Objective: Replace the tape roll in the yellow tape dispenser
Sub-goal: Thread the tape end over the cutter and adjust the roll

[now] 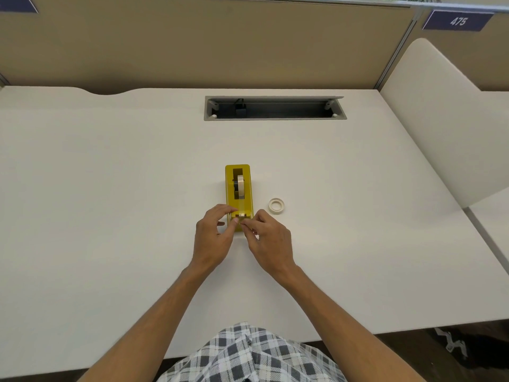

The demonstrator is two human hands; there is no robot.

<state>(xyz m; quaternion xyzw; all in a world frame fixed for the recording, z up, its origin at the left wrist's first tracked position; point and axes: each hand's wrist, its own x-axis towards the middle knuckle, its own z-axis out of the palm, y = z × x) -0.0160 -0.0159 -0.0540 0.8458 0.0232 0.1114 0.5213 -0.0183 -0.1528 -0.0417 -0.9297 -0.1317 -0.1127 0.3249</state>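
The yellow tape dispenser [239,197] stands near the middle of the white desk [110,188], lengthwise, its cutter end toward the person. A tape roll [240,186] sits upright in its open well, and a strip of tape runs from the roll down to the cutter at the dispenser's 6 o'clock end.

Both hands meet at that near end. The left hand [212,238] comes in from 7 o'clock; its fingers are curled, the index fingertip rests on the left side of the dispenser by the cutter, and the thumb points at the front face. The right hand [271,241] comes in from 5 o'clock, thumb and index fingertip pressed together right at the cutter's front edge, seemingly on the free end of the tape, though the strip there is too small to see clearly. Whether the left thumb also touches the tape I cannot tell.

A 2nd tape roll [276,205] lies flat on the desk at the dispenser's 3 o'clock, near but apart from it and from the right hand.

At 12 o'clock, well apart, a grey cable slot [275,117] is set into the desk with its flap raised. Beyond it stands a tan partition [192,42], and at 1 o'clock a blue plate reading 475 [458,21]. A checked shirt [248,354] shows at the bottom edge.
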